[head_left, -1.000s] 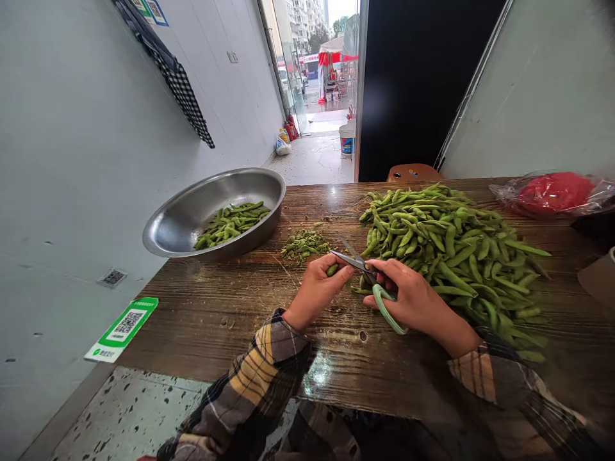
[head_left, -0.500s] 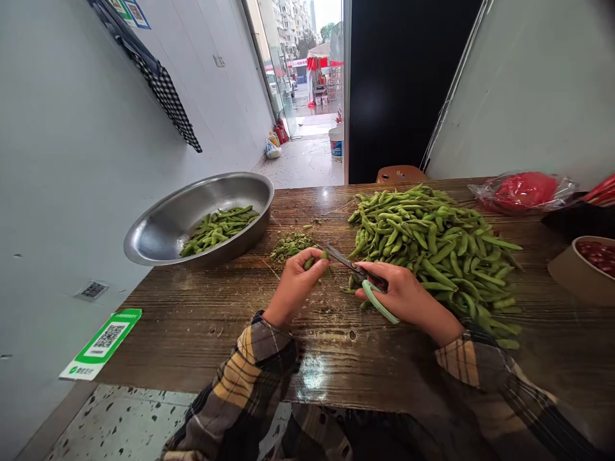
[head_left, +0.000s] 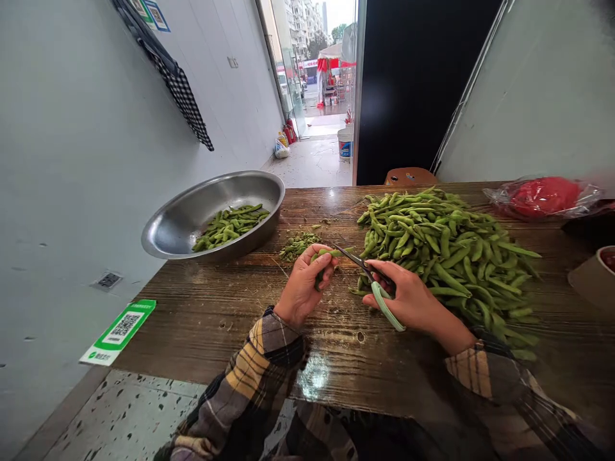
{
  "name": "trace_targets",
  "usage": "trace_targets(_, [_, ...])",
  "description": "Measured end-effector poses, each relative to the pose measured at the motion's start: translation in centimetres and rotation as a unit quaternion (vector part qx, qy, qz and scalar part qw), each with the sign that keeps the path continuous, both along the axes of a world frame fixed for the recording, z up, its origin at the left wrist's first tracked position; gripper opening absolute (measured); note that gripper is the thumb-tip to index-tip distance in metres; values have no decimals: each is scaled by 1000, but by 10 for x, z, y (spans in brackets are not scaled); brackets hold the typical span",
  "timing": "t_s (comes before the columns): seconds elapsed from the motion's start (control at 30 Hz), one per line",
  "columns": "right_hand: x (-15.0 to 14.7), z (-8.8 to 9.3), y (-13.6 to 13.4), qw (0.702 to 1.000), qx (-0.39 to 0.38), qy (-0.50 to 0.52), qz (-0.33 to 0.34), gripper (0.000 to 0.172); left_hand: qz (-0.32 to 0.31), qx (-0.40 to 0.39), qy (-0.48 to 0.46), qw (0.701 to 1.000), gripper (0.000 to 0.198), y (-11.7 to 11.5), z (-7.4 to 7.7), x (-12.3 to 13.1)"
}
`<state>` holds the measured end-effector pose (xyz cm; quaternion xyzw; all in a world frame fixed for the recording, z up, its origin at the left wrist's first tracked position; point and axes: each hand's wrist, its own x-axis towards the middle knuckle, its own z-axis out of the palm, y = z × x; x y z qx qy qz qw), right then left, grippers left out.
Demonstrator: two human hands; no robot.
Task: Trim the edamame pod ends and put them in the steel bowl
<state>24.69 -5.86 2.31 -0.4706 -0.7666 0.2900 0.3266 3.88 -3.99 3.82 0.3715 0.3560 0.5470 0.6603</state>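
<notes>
My left hand point(head_left: 307, 282) is closed on green soybean pods point(head_left: 339, 252); one sticks out to the right from between thumb and finger, and another lies against the palm. In my right hand point(head_left: 408, 298) is a pair of scissors point(head_left: 382, 301) with pale green handles. Their blades reach to the pod held on the left. Close beyond the right hand spreads a big heap of soybean pods point(head_left: 442, 243). Behind the left hand lies a small pile of trimmed bits point(head_left: 298, 245). Farther left, a steel basin point(head_left: 166, 224) holds some pods point(head_left: 230, 224).
The wooden table point(head_left: 216, 320) carries a green QR-code card point(head_left: 120, 331) at its left edge. At the right are a red item in clear plastic point(head_left: 545, 197) and a paper tub point(head_left: 593, 278). A wall stands close on the left.
The view has shifted slightly, so things sit farther right. A pod now extends from my left fingers towards the scissors, whose blades lie close to it.
</notes>
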Motion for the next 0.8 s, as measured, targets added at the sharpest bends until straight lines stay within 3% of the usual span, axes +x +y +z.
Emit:
trace_targets(0.37, [-4, -6, -1, 998, 51, 7, -41, 49, -40, -24, 8, 999, 31, -3, -8, 8])
trace_targets(0.63, [3, -1, 2, 999, 38, 18, -26, 44, 21, -15, -2, 1000, 23, 4, 0, 0])
trace_targets(0.8, [13, 2, 8, 991, 5, 91, -99, 49, 14, -37, -38, 998, 19, 8, 2, -4])
